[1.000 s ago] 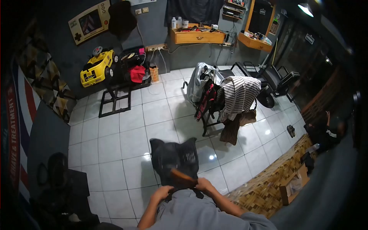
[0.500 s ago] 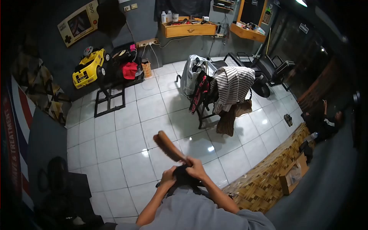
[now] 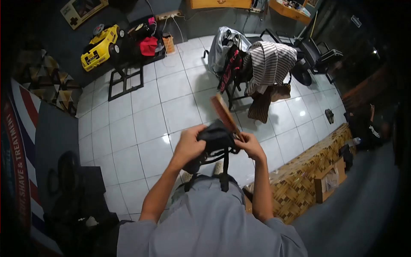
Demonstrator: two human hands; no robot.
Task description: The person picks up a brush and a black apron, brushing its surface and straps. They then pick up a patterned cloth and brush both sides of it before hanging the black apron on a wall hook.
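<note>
In front of my waist, a black fabric bag (image 3: 215, 136) with dangling straps is held up. My left hand (image 3: 191, 144) has its fingers closed on the bag's left side. A long wooden brush (image 3: 226, 115) with reddish-brown bristles slants up and to the left from my right hand (image 3: 251, 146). Those fingers pinch the handle's lower end, right at the bag's right edge. Below the bag a black strap (image 3: 224, 171) hangs down against my grey shirt.
Ahead stands a chair draped with a striped cloth (image 3: 272, 60) and a silvery bag (image 3: 224, 47). A black metal frame (image 3: 125, 82) lies on the tiled floor by a yellow toy car (image 3: 100, 48). To the right, a woven-pattern bench (image 3: 295, 188) bears a cardboard box (image 3: 329, 182); a person (image 3: 364, 126) sits beyond.
Both hands have risen away from my body with the bag, which now shows more fully. The brush has shifted right and up with my right hand. The view has tilted downward.
</note>
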